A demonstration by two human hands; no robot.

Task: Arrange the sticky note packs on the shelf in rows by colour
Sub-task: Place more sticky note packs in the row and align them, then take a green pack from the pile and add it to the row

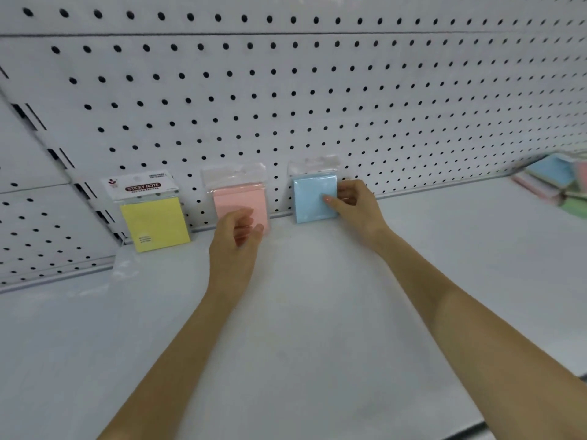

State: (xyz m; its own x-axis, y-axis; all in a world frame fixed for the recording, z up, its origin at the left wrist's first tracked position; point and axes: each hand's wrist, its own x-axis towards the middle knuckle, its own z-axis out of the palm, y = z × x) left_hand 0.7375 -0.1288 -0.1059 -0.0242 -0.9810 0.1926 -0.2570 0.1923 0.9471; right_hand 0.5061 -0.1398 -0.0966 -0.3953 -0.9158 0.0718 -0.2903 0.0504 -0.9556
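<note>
Packs stand on the shelf against the pegboard behind.

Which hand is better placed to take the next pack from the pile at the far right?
Probably the right hand: it holds the blue pack, nearer the pile; the left hand is at the pink pack, farther away.

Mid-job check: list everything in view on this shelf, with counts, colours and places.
yellow pack: one, yellow, printed header, leaning on the pegboard, leftmost.
pink pack: one, pink, against the pegboard, middle.
blue pack: one, blue, against the pegboard, right of the pink.
loose packs: blurred pile, blue, pink, green, far right; count unclear.
shelf: one, white, under everything.
pegboard: white, dark holes, behind the shelf.
left hand: fingers curled before the pink pack's lower edge; grip unclear.
right hand: pinches the blue pack's right edge.
</note>
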